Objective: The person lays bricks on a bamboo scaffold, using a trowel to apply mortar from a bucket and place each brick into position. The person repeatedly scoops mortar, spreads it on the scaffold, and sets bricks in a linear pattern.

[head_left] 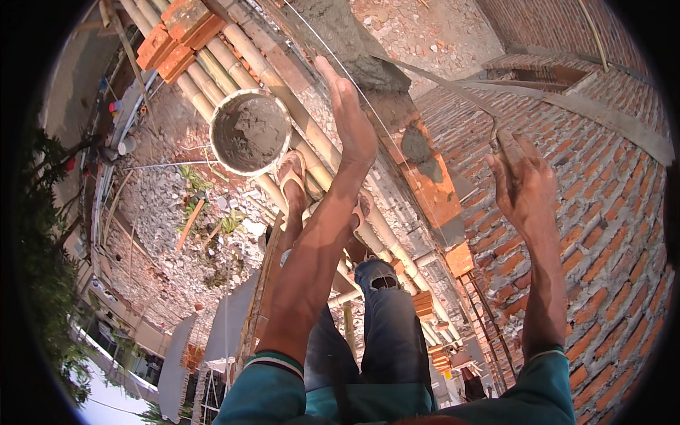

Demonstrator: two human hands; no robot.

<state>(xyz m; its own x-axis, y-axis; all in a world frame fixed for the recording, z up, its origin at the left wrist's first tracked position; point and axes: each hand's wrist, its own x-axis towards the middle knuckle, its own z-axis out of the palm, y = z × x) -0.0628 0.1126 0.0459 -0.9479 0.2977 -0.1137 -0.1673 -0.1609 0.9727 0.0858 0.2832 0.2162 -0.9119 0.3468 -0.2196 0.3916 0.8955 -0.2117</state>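
Observation:
My right hand (523, 180) is closed round the handle of a trowel (443, 81). The trowel's long blade reaches up and left, its tip against wet grey mortar (379, 76) on top of a brick wall. My left hand (348, 117) holds nothing; its fingers are stretched out, close to a taut white string (331, 53) along the wall. Nearer to me on the same wall top, orange bricks (433, 193) lie in line, with a dab of mortar on one. A round bucket (212, 138) of mortar stands left of my left hand.
Bamboo poles (244, 49) form a scaffold under my sandalled feet, with a stack of orange bricks (185, 21) at its far end. Rubble ground (159, 198) lies far below on the left. A tall brick wall (602, 234) rises on the right.

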